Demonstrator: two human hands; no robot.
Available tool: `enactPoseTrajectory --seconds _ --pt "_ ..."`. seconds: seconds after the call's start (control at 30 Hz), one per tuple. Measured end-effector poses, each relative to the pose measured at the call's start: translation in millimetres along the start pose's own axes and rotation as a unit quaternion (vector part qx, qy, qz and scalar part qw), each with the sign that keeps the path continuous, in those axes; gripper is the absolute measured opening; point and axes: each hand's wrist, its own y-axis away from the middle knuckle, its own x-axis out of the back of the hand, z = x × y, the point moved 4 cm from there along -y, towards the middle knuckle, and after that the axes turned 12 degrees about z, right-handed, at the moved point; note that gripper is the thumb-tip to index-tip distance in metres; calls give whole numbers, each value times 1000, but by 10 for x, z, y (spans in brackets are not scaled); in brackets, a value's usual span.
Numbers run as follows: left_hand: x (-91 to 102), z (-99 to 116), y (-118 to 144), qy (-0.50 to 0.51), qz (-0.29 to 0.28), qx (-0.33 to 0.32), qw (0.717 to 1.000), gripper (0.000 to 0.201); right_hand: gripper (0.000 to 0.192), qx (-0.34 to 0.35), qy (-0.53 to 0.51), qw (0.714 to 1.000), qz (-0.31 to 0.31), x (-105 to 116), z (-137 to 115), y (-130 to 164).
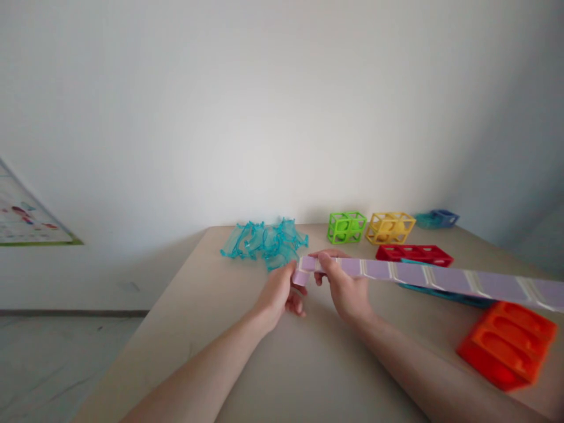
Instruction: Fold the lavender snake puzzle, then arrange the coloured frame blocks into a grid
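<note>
Lilac plastic, a long strip of square panels [440, 279], hangs above the beige tabletop [308, 364], running toward its right edge. My left hand [277, 294] and right hand [346, 288] both pinch its near end, steadying its length.

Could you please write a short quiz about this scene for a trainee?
1. True or false: both hands grip the same end of the purple strip.
2. Which cube is nearer the turquoise pile: A) green cube B) yellow cube?
3. What colour is the block at the table's right edge, under the strip's far end?

Key
1. True: the left hand and right hand pinch the strip's left end.
2. A.
3. Orange: the orange block.
</note>
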Motion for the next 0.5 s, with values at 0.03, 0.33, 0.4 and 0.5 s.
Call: enactPoseTrajectory --seconds 0.03,0.33,0.4,0.5 --pt "40 48 0 -23 46 -76 996 41 16 -18 -15 1000 19 11 20 -20" --pt "1 155 123 -104 -39 -300 947 42 20 -105 -64 991 49 2 24 -85" --pt "7 135 106 -95 -23 -295 951 43 21 -104 -65 992 25 -28 -11 -64" --pt "14 121 89 -69 -14 -264 962 42 20 -99 -68 993 21 -46 -36 -55"
